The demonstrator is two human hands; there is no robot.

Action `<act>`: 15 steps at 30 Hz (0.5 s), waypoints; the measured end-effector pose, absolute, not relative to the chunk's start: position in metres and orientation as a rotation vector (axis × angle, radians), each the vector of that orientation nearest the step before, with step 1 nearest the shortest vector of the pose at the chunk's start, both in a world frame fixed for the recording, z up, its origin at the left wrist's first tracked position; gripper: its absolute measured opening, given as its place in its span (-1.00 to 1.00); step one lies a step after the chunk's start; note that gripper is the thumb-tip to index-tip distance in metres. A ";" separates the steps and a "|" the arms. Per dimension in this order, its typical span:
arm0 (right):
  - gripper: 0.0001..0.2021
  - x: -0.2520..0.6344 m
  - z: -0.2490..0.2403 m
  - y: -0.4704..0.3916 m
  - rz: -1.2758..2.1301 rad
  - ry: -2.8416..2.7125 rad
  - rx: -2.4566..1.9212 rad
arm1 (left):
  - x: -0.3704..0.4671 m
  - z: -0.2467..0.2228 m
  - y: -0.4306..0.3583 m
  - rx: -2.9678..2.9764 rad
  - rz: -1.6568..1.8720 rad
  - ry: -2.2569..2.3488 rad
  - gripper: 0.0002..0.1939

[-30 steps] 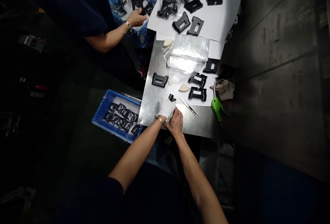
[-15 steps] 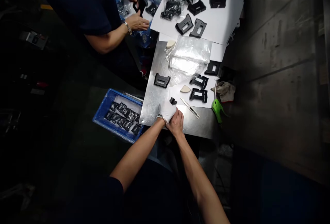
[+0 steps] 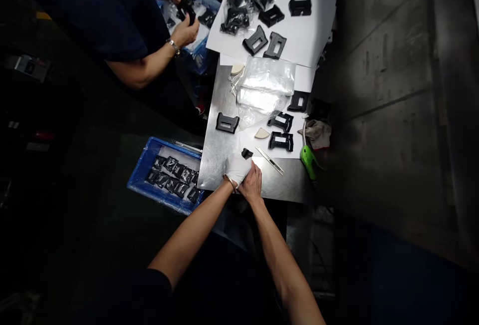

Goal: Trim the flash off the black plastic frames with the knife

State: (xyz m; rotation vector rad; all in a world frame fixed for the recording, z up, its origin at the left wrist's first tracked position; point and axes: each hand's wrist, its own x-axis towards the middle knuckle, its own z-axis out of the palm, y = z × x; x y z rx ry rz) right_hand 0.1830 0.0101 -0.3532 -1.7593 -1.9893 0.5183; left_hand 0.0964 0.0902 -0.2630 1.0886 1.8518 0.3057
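Observation:
My left hand (image 3: 237, 167), in a white glove, is closed around a black plastic part (image 3: 247, 153), whose end sticks out past the fingers. Pressed close against it is my bare right hand (image 3: 252, 183), its fingers curled; the hands hide most of the part, and I cannot make out whether the right one grips it too. Just right of them a slim utility knife (image 3: 270, 161) lies on the table. Beyond the hands are a beige wedge-shaped pad (image 3: 262, 134), a black frame-shaped part (image 3: 227, 123) and another such black frame (image 3: 281, 141) on white paper.
A blue crate (image 3: 140, 170) with several bagged black parts stands left of the metal table (image 3: 213, 167). Clear plastic bags (image 3: 266, 83) lie mid-table. A green air gun (image 3: 308, 162) and a glove (image 3: 317, 133) are at the right edge. A co-worker's hands (image 3: 183, 33) hold a black part.
The whole view has shifted slightly, with the table lower and further left. My hands stay together on the part. The co-worker's hands have come closer together around their black part.

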 end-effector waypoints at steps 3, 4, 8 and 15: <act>-0.03 0.178 -0.350 0.010 0.540 -1.998 -1.782 | 0.099 -0.258 0.100 0.945 0.465 1.830 -0.73; -0.04 0.177 -0.348 0.010 0.546 -2.005 -1.790 | 0.095 -0.251 0.100 0.884 0.522 1.809 -0.74; -0.06 0.191 -0.332 0.015 0.590 -2.102 -1.715 | 0.058 -0.208 0.093 0.604 0.765 1.583 -0.69; -0.24 0.330 -0.298 0.055 0.185 -1.678 -2.550 | -0.027 -0.121 0.067 0.153 0.964 1.139 -0.56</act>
